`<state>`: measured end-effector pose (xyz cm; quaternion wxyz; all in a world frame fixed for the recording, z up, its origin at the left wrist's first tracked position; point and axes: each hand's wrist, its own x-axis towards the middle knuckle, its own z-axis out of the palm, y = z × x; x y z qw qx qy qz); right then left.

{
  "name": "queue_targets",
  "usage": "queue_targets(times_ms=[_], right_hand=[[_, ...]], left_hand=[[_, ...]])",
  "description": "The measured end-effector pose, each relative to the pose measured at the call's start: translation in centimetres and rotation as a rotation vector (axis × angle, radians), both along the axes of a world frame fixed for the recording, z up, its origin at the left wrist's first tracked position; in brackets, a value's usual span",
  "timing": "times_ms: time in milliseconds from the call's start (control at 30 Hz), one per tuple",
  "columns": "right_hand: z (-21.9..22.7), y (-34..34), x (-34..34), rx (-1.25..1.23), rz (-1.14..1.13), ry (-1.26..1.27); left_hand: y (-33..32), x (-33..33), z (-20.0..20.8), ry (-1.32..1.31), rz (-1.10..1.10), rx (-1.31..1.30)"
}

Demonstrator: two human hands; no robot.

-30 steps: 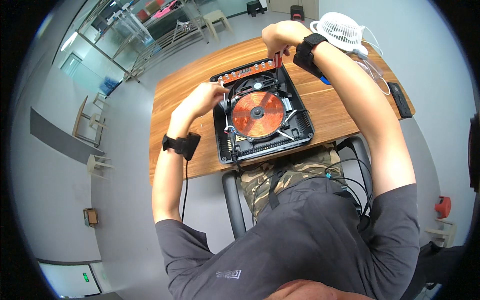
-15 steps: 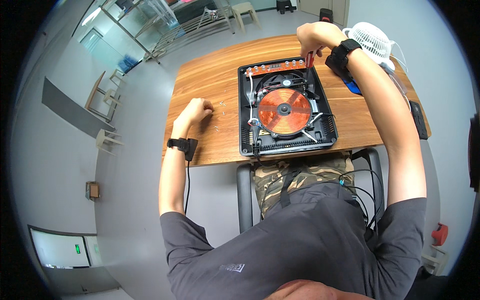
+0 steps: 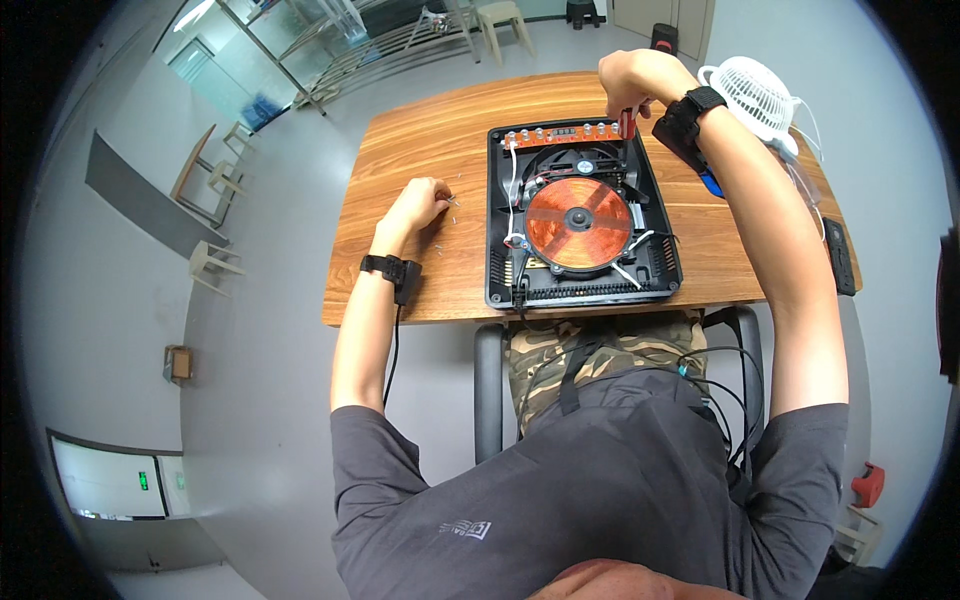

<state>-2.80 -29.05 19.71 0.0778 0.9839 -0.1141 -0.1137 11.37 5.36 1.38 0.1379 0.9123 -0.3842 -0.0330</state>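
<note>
An opened induction cooker (image 3: 580, 290) lies on the wooden table (image 3: 400, 160) in front of me, with its round copper coil (image 3: 578, 224) uncovered. My right hand (image 3: 637, 80) is closed round the red handle of a screwdriver (image 3: 627, 124), which points down at the cooker's far right corner, beside the orange control board (image 3: 562, 135); the tip is hard to make out. Left of the cooker, my left hand (image 3: 422, 202) has its fingers bunched together, the fingertips pinching at a small silver screw (image 3: 454, 201). Several similar screws are scattered on the wood close by.
A white fan (image 3: 752, 95) stands at the table's far right, its cord trailing down. Along the right edge lies a black flat case (image 3: 838, 256). Something blue (image 3: 711, 184) shows under my right wrist. Metal racks (image 3: 370, 60) and stools stand beyond the table.
My left hand has moved right, and its fingertips now meet one of the screws. The right hand stays at the cooker's far right corner with the screwdriver. The whole view has shifted slightly.
</note>
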Motion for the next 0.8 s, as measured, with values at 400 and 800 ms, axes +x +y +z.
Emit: queue_targets(times_ms=[400,800], right_hand=[[0.0,-2.9,-1.6,0.099,0.001,-0.024],[-0.2,-2.4,-1.8,0.087,-0.005,-0.039]], left_hand=[[-0.4,1.0,-1.7,-0.09,-0.01,-0.005],[0.6,1.2,2.0,0.254,0.199,-0.155]])
